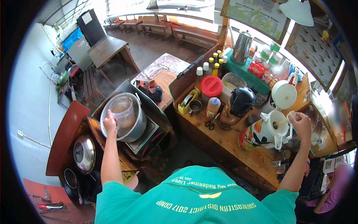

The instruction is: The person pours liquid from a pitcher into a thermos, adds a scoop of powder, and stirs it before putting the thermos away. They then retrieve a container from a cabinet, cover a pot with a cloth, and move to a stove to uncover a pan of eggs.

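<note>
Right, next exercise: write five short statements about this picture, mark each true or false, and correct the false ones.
1. The left hand holds a clear plastic pitcher at the mouth of the large metal pot. True.
2. The floral jug stands on the floor. False: it stands on the wooden counter.
3. The scissors lie on the wooden counter. True.
4. The round container near the tape dispenser has a blue lid. False: its lid is red.
5. The right hand is beside the floral jug's mouth. True.
</note>
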Demonstrator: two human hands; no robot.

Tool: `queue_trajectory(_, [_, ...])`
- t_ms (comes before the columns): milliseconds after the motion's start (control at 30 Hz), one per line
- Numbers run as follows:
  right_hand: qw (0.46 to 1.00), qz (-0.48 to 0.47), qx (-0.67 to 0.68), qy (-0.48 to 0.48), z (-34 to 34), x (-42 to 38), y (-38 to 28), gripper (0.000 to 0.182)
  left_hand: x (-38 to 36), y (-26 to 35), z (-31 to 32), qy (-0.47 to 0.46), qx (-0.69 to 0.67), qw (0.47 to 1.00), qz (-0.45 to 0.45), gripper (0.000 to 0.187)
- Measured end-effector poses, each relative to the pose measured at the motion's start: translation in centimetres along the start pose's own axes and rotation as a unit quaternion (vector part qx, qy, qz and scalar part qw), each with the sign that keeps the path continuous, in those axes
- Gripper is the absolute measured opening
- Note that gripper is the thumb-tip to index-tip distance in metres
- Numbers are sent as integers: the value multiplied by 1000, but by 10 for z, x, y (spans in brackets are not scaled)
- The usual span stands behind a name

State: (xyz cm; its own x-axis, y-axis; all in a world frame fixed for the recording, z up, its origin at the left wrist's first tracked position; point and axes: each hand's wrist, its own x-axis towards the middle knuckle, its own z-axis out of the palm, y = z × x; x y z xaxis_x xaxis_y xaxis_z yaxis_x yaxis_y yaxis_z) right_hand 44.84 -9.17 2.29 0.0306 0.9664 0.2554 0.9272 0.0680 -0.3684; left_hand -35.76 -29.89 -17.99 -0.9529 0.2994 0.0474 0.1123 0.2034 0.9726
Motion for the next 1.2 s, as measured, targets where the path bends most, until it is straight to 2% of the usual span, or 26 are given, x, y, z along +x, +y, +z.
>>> queue_trajectory(67, [1000,-6,10,-11,-2,1,2,47,-16,31,-7,4,24,999,21,55])
queue_trajectory(133, [1000,-7,6,-16,-5,2,6,45,-36,64,-9,6,-36,997,64,55])
queue_trajectory(200, [999,-25,14,-32,-5,1,12,43,-58,99,-11,-7,-53,997,63,54])
queue_trajectory(300, [999,-28,35,-25,-3,-4,23,44,-88,134,-4,-68,-116,982,134,52])
queue_trajectory(400, [998,-35,48,-23,3,-8,38,42,-128,170,18,-111,-137,977,123,50])
queue_trajectory(467, [995,-17,99,27,13,-13,54,51,-165,190,41,-129,-140,975,112,48])
queue_trajectory(600, [983,8,160,91,19,-28,71,53,-229,203,90,-212,-176,959,61,42])
queue_trajectory(667, [977,10,181,116,18,-33,81,54,-265,208,118,-290,-190,937,37,41])
queue_trajectory(700, [977,18,175,119,12,-38,82,54,-290,221,131,-297,-191,935,15,39])
queue_trajectory(1000, [954,30,258,147,0,-80,88,52,-403,253,216,-501,-180,846,17,37])
queue_trajectory(1133, [956,17,237,171,-3,-91,83,52,-430,267,244,-549,-106,825,87,42])
queue_trajectory(1200, [959,26,231,161,-8,-92,81,53,-436,271,257,-556,-31,814,168,46])
